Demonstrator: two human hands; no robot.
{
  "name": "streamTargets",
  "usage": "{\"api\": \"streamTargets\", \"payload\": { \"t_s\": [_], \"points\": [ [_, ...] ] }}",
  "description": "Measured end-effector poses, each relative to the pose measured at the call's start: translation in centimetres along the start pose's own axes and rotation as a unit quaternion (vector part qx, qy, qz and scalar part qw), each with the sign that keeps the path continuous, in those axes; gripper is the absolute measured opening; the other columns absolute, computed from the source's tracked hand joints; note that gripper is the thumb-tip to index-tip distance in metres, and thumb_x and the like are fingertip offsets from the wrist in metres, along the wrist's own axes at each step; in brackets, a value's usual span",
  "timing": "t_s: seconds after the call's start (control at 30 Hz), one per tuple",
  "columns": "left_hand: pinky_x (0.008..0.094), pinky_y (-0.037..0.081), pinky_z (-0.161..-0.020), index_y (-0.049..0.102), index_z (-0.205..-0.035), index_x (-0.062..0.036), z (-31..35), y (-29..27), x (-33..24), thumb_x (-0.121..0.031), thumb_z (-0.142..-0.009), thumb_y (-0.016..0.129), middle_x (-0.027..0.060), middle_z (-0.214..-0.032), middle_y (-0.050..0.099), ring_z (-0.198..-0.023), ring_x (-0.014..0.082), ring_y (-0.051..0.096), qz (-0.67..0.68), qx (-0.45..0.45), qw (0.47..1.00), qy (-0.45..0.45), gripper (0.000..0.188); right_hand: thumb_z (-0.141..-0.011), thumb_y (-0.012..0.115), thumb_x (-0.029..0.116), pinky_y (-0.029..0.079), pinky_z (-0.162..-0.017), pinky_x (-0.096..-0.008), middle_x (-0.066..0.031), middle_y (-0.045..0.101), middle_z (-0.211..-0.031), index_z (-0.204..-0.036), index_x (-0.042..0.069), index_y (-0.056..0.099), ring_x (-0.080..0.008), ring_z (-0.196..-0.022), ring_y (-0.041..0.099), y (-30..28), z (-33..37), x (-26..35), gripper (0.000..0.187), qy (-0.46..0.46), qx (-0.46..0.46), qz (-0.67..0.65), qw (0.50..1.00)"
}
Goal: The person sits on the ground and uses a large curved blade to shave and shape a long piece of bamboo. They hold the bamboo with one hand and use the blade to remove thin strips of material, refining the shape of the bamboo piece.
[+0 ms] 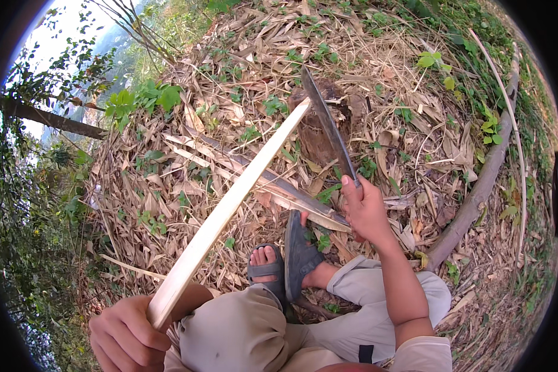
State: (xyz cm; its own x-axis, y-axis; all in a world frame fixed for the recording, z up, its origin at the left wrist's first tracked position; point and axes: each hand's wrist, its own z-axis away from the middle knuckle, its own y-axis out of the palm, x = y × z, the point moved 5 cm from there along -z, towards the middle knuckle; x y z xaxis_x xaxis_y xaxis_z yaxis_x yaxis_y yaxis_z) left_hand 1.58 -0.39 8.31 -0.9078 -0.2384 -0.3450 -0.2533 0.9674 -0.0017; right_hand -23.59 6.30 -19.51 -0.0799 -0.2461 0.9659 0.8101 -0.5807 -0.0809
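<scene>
Pale wood strip [229, 208], likely light, stiff and splintery-edged, seems best held at its near end, where the left hand [130, 335] wraps its fingers. Its far tip appears at the stump [319, 146]'s left upper edge; the right hand [366, 211]'s fingers grip a machete [330, 127].

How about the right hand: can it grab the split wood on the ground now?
Probably not: the right hand is closed around the long knife, though the split wood lies close by.

A wooded outdoor spot: dry leaves [226, 93] lie thick underfoot, green plants [274, 105] poke through, and leafy trees [18, 204] at left edge a bright sky [51, 42].
</scene>
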Motion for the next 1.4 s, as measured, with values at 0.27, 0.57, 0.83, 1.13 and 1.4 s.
{"api": "streamTargets", "payload": {
  "t_s": [0.27,0.57,0.83,1.13,1.4],
  "points": [
    [0.0182,0.026,-0.037,0.058,-0.051,-0.0095,0.5,-0.3,-0.1,-0.021,-0.094,0.062,-0.0067,-0.041,0.047,-0.033,0.0025,0.036,0.032,-0.027,0.999,0.012,0.045,-0.088,0.075,0.026,0.05,-0.05,-0.0367,-0.0095,0.061,-0.061,-0.095,0.005,0.059,-0.0294,-0.053,0.064,1.2,5.0,6.1,0.026,-0.308,-0.024,0.23,0.923],
    [0.0181,0.026,-0.039,0.054,-0.048,-0.0124,0.5,-1.5,-0.6,-0.019,-0.095,0.057,-0.0077,-0.04,0.044,-0.032,0.0026,0.033,0.025,-0.071,0.997,0.007,0.047,-0.099,0.061,0.029,0.046,-0.053,-0.0451,-0.017,0.061,-0.06,-0.087,-0.001,0.055,-0.0354,-0.056,0.064,-1.7,-0.6,0.0,0.033,-0.061,-0.076,0.235,0.967],
    [0.0204,0.025,-0.042,0.048,-0.052,-0.0161,1.0,-2.5,-1.6,-0.026,-0.1,0.052,-0.0092,-0.042,0.039,-0.036,0.0027,0.03,-0.041,-0.167,0.985,0.015,0.05,-0.093,0.07,0.025,0.05,-0.052,-0.0345,-0.0109,0.06,-0.059,-0.097,0.001,0.057,-0.0286,-0.056,0.066,2.5,5.5,6.1,0.028,-0.268,-0.005,0.188,0.945],
    [0.023,0.027,-0.048,0.043,-0.061,-0.0155,1.8,-3.2,-2.6,-0.03,-0.106,0.041,-0.0063,-0.047,0.032,-0.042,0.006,0.026,-0.123,-0.221,0.967,0.012,0.047,-0.096,0.065,0.022,0.045,-0.049,-0.0349,-0.0098,0.057,-0.055,-0.094,0.001,0.056,-0.0248,-0.052,0.064,-1.9,-0.5,-0.1,0.022,-0.038,-0.046,0.231,0.971],
    [0.0239,0.027,-0.048,0.042,-0.064,-0.0146,2.3,-3.8,-3.0,-0.03,-0.107,0.04,-0.005,-0.049,0.032,-0.043,0.0065,0.027,-0.154,-0.259,0.953,0.015,0.046,-0.095,0.066,0.022,0.042,-0.048,-0.0344,-0.0076,0.054,-0.054,-0.091,0.001,0.058,-0.0186,-0.046,0.054,1.1,1.3,2.2,0.023,-0.177,-0.067,0.188,0.964]
  ]
}}
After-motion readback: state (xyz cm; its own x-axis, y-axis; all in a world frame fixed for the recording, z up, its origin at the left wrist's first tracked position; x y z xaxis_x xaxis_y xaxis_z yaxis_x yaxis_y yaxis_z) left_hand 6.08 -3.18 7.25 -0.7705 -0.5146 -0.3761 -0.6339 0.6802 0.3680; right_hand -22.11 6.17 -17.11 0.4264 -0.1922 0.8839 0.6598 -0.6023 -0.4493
